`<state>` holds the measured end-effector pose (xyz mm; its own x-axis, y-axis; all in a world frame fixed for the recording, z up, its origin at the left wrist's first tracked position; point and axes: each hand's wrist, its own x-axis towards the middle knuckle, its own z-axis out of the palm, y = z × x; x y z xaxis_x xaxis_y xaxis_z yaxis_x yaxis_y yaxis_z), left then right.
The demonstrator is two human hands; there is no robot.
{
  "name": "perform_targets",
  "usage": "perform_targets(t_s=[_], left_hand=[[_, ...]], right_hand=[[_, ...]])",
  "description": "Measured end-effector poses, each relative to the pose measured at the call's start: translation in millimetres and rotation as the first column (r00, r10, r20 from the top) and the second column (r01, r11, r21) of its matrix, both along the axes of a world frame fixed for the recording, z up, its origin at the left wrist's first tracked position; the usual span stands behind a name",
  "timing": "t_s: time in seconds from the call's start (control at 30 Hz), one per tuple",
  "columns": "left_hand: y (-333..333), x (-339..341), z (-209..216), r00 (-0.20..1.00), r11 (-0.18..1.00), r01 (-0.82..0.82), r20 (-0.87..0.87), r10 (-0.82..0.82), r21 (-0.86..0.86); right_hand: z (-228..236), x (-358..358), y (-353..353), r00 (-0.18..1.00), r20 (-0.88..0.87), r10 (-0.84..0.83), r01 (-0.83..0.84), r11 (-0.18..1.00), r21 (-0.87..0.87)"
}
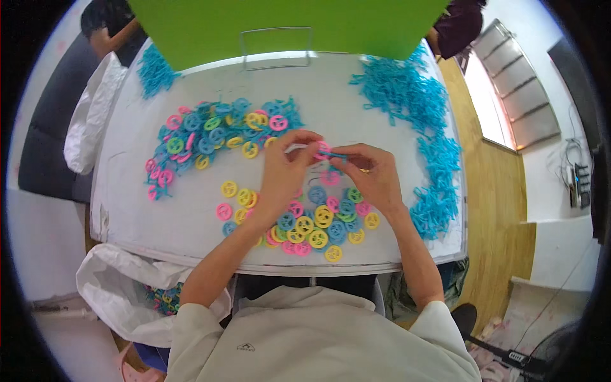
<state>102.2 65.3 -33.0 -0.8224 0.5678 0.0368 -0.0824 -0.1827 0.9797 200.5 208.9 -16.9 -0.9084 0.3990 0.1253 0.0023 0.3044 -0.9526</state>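
Note:
Above the middle of the white table, my left hand (289, 167) pinches a small pink plastic ring (323, 150) that looks like a toy steering wheel. My right hand (372, 170) closes on a thin blue plastic stick (335, 155), whose end meets the ring. Below my hands spreads a pile of loose wheel rings (318, 239) in yellow, pink, blue and green. Farther off to the left lies a heap of wheels mixed with blue sticks (216, 130). Plain blue sticks (439, 165) run in a long heap down the right side.
A green panel (286, 25) with a wire frame (277, 48) stands across the table's far side. More blue sticks (156, 71) lie at the far left. An open white sack (127, 299) holding coloured pieces hangs by the near left edge. Other people (455, 28) sit beyond the panel.

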Motion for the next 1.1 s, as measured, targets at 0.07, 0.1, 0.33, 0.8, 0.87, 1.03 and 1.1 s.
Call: perform_targets(t_s=[0.07,0.1,0.33,0.8,0.87,1.03,1.1], left_hand=[[-5.0,-7.5,7.9,0.997,0.998,-0.062,-0.037,0.061,-0.012],[-9.3,-15.0,11.2,0.969,0.983,-0.171,-0.193,0.156,-0.065],[-28.8,-62.1,15.3,0.712,0.835,-0.545,-0.568,0.413,-0.076],[-36.5,-53.9,22.6,0.544,0.848,-0.476,-0.836,0.074,-0.235],[-44.2,-56.0,42.2,0.688,0.857,-0.399,-0.725,0.044,-0.327],[-68.4,-42.0,42.6,0.641,0.623,0.033,-0.462,-0.613,-0.782],[-63.9,-39.2,38.0,0.602,0.599,-0.008,-0.482,-0.637,-0.801]], right_hand=[[4.8,-1.3,14.6,0.994,0.025,0.107,-0.106,0.994,-0.021],[9.6,1.3,28.9,0.998,-0.004,-0.07,0.07,0.992,0.107],[-14.2,53.8,132.7,0.789,-0.069,-0.61,0.382,0.399,0.833],[-3.7,42.1,122.8,0.767,0.203,-0.609,0.328,0.644,0.691],[0.6,46.3,124.5,0.775,0.19,-0.602,0.349,0.659,0.667],[4.4,39.5,124.6,0.867,0.058,-0.496,0.41,0.773,0.484],[7.0,33.1,116.7,0.9,0.01,-0.436,0.4,0.833,0.381]])
